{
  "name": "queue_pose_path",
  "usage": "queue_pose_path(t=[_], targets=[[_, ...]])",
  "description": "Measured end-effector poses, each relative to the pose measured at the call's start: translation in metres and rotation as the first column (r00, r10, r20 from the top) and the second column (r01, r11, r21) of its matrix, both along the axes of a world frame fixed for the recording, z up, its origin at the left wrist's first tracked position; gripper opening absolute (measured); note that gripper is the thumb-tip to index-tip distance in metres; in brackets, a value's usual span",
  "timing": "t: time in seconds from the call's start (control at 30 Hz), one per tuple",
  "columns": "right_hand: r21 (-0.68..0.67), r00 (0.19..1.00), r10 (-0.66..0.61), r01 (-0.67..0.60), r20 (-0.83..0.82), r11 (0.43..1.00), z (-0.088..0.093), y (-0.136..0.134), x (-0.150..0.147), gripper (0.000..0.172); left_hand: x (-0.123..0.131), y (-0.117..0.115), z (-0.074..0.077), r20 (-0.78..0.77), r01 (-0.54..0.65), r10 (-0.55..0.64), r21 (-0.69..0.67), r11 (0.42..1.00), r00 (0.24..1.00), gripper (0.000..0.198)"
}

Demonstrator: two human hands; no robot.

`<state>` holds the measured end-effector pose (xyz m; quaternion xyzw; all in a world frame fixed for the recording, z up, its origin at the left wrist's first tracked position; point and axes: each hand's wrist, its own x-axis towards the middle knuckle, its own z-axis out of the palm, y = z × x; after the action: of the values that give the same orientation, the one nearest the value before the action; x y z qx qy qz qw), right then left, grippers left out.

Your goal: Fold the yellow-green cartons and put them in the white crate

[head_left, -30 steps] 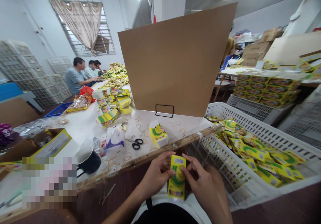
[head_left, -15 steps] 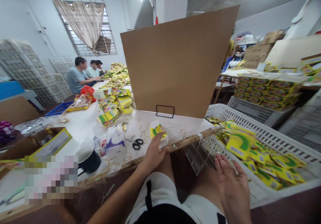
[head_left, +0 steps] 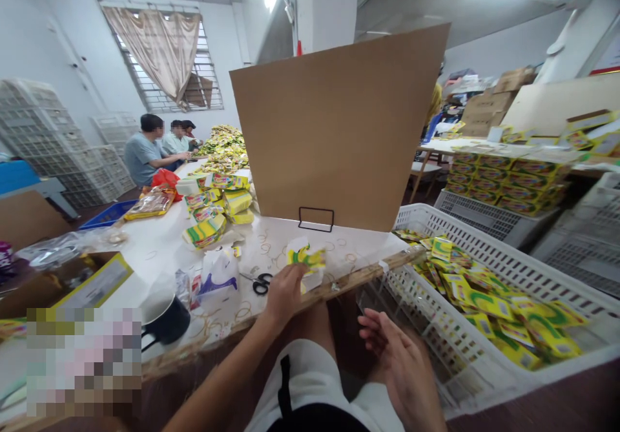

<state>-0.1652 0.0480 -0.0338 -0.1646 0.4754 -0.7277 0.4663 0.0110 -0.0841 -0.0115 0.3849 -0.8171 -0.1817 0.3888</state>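
Left hand (head_left: 285, 290) has its fingers on the yellow packet stack (head_left: 316, 262) by the table's (head_left: 165, 238) near edge; can't tell if it's pinching one. Right hand (head_left: 394, 358) is loose, empty, beside the white basket (head_left: 508, 254). I'd peel singles edge-first, no creasing.

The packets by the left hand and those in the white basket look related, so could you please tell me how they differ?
The table stack is small, while the basket heap is far larger. The table stack is piled fairly neatly; the basket heap lies loose, its packets at many angles. The left hand touches the table stack, but not the basket heap. Both show yellow and green.
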Motion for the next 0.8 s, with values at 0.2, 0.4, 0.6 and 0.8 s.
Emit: queue_pose_path(t=[0.2,0.4,0.6,0.8], targets=[[-0.023,0.998,0.048,-0.049,-0.043,0.999,-0.008,-0.002,0.008,0.028,-0.007,0.063,-0.005,0.048,0.499,-0.497,-0.112,0.860,0.867,0.030],[-0.043,0.997,0.038,-0.041,-0.073,0.998,0.000,-0.002,0.009,0.031,-0.015,0.076,0.002,-0.462,0.409,-0.321,0.102,0.907,0.827,0.030],[-0.093,0.974,0.219,-0.224,-0.061,0.970,0.000,-0.001,0.023,0.032,-0.022,0.067,0.015,-0.771,0.668,-0.026,0.534,0.518,0.637,0.051],[-0.093,0.960,0.243,-0.257,-0.139,0.962,0.002,0.000,0.022,0.026,-0.021,0.069,0.015,-0.811,0.776,-0.033,0.546,0.315,0.584,0.049]])
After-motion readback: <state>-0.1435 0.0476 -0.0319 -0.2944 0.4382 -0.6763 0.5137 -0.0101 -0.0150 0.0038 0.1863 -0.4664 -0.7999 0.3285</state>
